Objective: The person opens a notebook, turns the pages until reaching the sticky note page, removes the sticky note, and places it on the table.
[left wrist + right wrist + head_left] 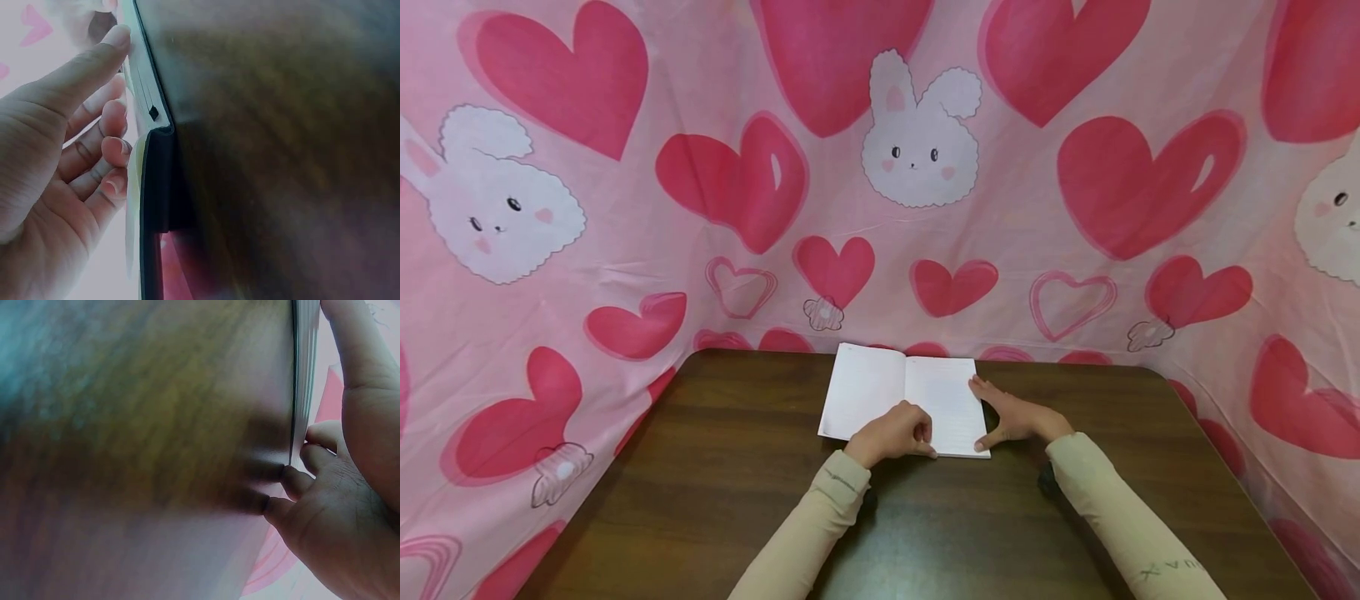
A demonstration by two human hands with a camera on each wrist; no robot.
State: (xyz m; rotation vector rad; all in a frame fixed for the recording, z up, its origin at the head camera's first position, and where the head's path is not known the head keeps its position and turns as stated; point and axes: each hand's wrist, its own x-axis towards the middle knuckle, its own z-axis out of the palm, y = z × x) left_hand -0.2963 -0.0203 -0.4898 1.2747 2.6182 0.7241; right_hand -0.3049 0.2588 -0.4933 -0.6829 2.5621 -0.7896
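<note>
An open notebook (868,387) with white pages lies on the table, its two halves spread left and right. My left hand (891,432) rests over the lower middle of it, fingers bent on the page and thumb by the near edge. In the left wrist view, the left thumb (94,65) lies along the page block, above a dark cover (156,187). My right hand (1018,414) is spread at the right edge, thumb near the lower corner and fingers farther up. The right wrist view shows its fingertips (294,481) beside the notebook's edge (303,381).
The brown wooden table (722,467) extends around the notebook. Behind it and at both sides hangs a pink cloth (880,225) printed with hearts and rabbits. The notebook's far edge is close to the table's back edge.
</note>
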